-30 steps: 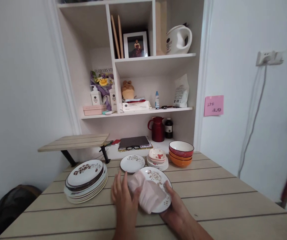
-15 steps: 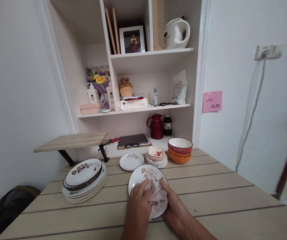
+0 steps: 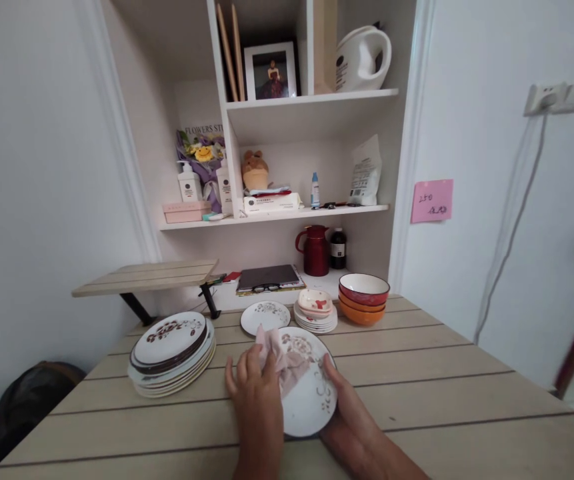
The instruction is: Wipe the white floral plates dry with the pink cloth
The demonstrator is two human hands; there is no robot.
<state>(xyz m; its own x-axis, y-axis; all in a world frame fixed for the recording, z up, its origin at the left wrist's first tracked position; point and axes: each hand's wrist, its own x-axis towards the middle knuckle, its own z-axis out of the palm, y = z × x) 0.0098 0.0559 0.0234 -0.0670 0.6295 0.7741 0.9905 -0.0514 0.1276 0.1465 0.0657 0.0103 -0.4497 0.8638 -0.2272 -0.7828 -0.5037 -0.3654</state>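
A white plate (image 3: 311, 400) with a dark rim and brown flower print is held just above the front of the wooden table. My right hand (image 3: 349, 413) grips its right edge, thumb on the face and the other fingers hidden underneath. A pale pink cloth (image 3: 283, 360) lies over the plate's left part, bunched in my left hand (image 3: 257, 387). Behind it a smaller flowered plate (image 3: 265, 318) rests on the table. Beside that stand small dishes with a red print (image 3: 315, 302) on a stack of little white plates (image 3: 317, 325).
A stack of larger plates (image 3: 169, 339) stands on the left, below a raised wooden shelf (image 3: 147, 277). Red and orange bowls (image 3: 363, 308) are stacked at the back right. A laptop (image 3: 269, 277), a dark red jug (image 3: 315, 252) and a dark bottle (image 3: 337, 248) sit behind.
My left hand has slid the cloth from the plate's right and lower part to its left side, uncovering print on the right. My right hand keeps its hold. The view has shifted slightly.
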